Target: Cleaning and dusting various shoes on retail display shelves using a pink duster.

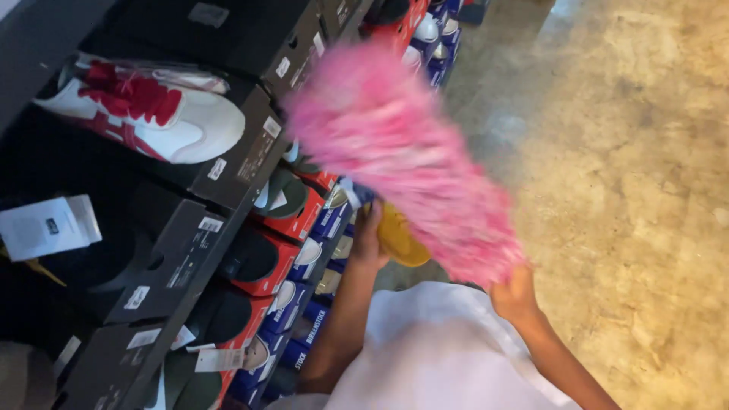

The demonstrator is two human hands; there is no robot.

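Note:
My right hand (515, 294) grips the base of a fluffy pink duster (402, 152), which slants up and left across the shelf fronts and is blurred by motion. My left hand (367, 237) holds a yellow sandal (399, 239) just below the duster, close to the lower shelf of shoes. The duster hides part of the sandal and of the boxes behind it.
Black shoe boxes (190, 243) fill the upper shelf on the left, one carrying a white and red sneaker (152, 114). Below run red boxes (292, 216) and blue boxes (292, 304) with sandals on them. A mottled beige concrete floor (623, 175) lies to the right.

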